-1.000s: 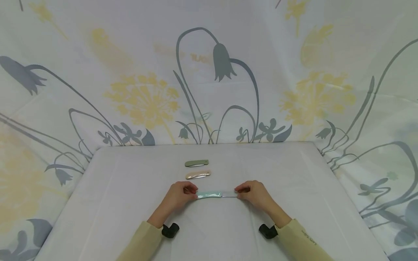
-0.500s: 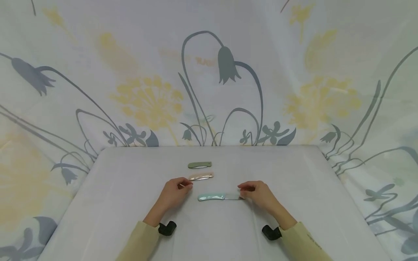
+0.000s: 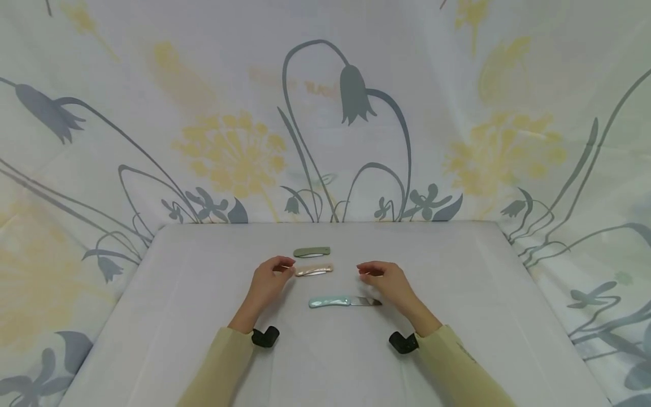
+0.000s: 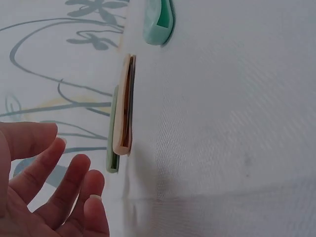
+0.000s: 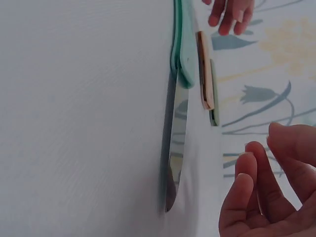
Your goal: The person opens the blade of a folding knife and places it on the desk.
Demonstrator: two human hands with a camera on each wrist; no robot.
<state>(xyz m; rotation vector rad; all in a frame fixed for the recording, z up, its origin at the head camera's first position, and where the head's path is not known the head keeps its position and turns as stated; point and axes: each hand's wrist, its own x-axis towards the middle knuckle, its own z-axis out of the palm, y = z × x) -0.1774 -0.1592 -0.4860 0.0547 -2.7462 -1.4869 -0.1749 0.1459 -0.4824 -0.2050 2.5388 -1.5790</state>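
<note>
A folding knife with a mint-green handle (image 3: 329, 302) lies unfolded on the table, its blade (image 5: 178, 133) pointing right. Beyond it lie a peach folding knife (image 3: 314, 270) and, farther back, a green folding knife (image 3: 312, 251), both folded. My left hand (image 3: 270, 277) is at the left end of the peach knife, fingers loosely bent; in the left wrist view nothing is between thumb and fingertips, and a gap shows to the knife. My right hand (image 3: 387, 280) hovers right of the peach knife, above and behind the mint knife's blade tip, holding nothing.
A white cloth covers the table (image 3: 458, 271). Behind it and at the sides hangs a curtain (image 3: 305, 141) printed with grey and yellow flowers. Black wrist cameras sit on both wrists.
Both hands have let go of the mint knife, the left first, then the right. They have moved forward, toward the peach knife. The mint knife stays unfolded on the table.
</note>
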